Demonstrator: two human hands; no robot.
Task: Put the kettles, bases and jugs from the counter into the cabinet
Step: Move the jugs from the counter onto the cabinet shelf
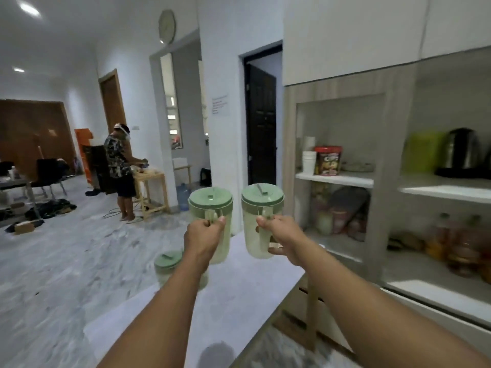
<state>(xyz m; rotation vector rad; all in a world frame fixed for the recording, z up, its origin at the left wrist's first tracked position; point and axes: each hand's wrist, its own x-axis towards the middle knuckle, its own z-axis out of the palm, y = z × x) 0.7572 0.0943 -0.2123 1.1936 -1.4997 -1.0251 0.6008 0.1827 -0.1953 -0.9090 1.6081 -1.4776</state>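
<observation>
Head view: we hold two green-lidded jugs up over the counter (239, 293), one per hand. Left hand (203, 239) is clenched round the handle of the left jug (211, 208); right hand (281, 237) is clenched round the handle of the right jug (261, 208). Both jugs upright, long axis vertical, lids on, side by side at centre frame, close but apart.

Key relation: the cabinet (382, 181) fills the right half of the frame, so the target lies to the right of both hands and further from us. Right hand is nearer; the right jug sits just left of the cabinet's outer upright.

Third jug (170, 264) is on the counter, lower left of the left hand, partly hidden by the left forearm. A kettle (461, 151) on its base (457, 172) already sits on a shelf at right frame.

Judgement: the next move is probably a swing right, right jug first. Risk is the jugs knocking each other or the upright.
</observation>
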